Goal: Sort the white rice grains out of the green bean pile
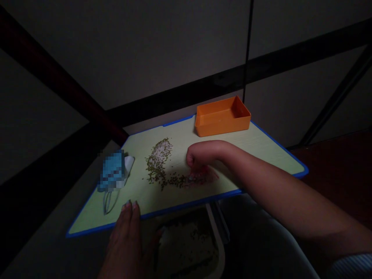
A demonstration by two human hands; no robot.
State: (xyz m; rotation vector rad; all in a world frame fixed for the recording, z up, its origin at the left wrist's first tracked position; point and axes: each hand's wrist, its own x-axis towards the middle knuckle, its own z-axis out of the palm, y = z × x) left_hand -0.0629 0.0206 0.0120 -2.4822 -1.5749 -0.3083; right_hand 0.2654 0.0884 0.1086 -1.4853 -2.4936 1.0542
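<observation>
My right hand (203, 155) reaches in from the right, low over the board, its fingers curled downward and partly hidden behind the hand. Under them lies a thin, reddish, see-through patch (207, 179), too dim to name. Beside it, small dark and greenish grains (176, 181) form a curved trail. This leads to a heap of whitish and green grains (159, 153) on the left. With fingers stretched out, my left hand (128, 230) rests at the front edge of the pale yellow, blue-rimmed board (180, 133), and holds nothing.
An orange open-topped box (223, 124) stands at the board's back right. On the left lie a blurred blue object (112, 172) and a white cord loop (107, 205). Below the front edge sits a pale-rimmed container (220, 252) with dark bits inside. A panelled wall (174, 50) rises behind.
</observation>
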